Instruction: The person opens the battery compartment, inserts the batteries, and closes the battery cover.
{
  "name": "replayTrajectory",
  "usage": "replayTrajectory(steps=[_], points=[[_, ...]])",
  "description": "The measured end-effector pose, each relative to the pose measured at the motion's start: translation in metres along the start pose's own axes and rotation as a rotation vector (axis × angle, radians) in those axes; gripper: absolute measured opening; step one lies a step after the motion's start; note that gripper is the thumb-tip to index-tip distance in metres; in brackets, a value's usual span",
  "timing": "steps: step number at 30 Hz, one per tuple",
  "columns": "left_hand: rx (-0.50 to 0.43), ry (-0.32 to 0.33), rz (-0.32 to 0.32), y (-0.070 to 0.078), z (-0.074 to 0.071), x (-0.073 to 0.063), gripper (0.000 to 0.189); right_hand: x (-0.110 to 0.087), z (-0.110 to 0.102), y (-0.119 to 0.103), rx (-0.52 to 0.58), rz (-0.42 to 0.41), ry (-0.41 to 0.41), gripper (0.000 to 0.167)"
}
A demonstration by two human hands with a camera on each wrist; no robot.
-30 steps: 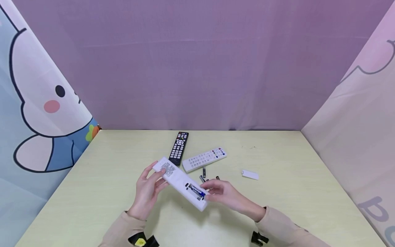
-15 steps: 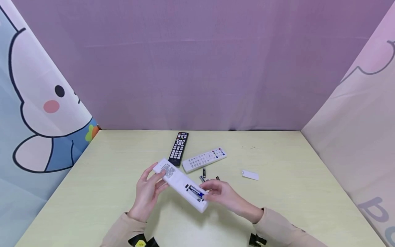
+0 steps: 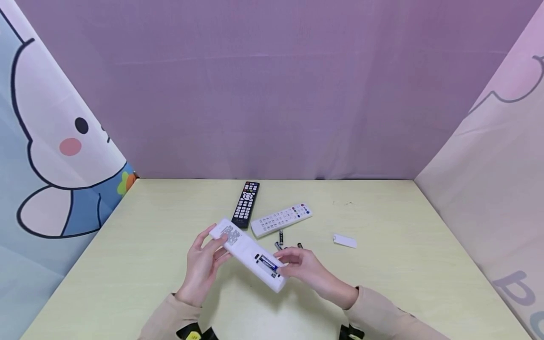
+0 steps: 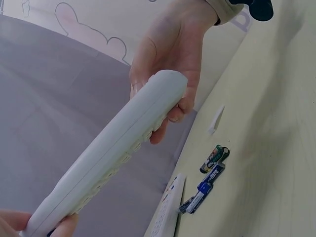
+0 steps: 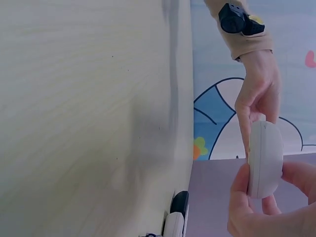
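A white remote control is held above the table, back side up, its battery compartment uncovered. My left hand grips its upper-left end, thumb on the printed label and fingers beneath. At the opposite end, my right hand pinches the remote, with the thumb at the compartment's edge and fingers round the far side. A blue and silver battery lies in that compartment, partly hidden by the thumb. In the left wrist view, the keys face down and the right hand holds the far end.
Beyond the held remote lie a black remote and another white remote, keys up. Several loose batteries are on the table behind the right hand. A small white battery cover rests to the right.
My right thumb has slid slightly left over the compartment, and the blue battery now lies flatter in it. The right forearm has shifted a little left. My left hand is nearly still.
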State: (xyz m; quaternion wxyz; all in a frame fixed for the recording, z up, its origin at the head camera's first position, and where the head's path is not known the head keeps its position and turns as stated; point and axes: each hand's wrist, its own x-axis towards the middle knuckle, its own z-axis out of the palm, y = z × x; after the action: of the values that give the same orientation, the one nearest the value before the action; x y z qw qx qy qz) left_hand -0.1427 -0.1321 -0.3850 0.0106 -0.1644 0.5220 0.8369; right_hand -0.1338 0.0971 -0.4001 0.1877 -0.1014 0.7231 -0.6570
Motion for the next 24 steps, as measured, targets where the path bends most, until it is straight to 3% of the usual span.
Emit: replayTrajectory(steps=[14,24], points=[[0.021,0.008,-0.001,-0.0010,0.0010,-0.0011,0.051,0.0012,0.0039,0.0033,-0.023,0.003,0.047,0.037],[0.026,-0.003,-0.008,-0.0042,-0.0015,0.0011,0.050,0.0023,0.0008,0.0039,-0.065,0.030,-0.010,0.036]])
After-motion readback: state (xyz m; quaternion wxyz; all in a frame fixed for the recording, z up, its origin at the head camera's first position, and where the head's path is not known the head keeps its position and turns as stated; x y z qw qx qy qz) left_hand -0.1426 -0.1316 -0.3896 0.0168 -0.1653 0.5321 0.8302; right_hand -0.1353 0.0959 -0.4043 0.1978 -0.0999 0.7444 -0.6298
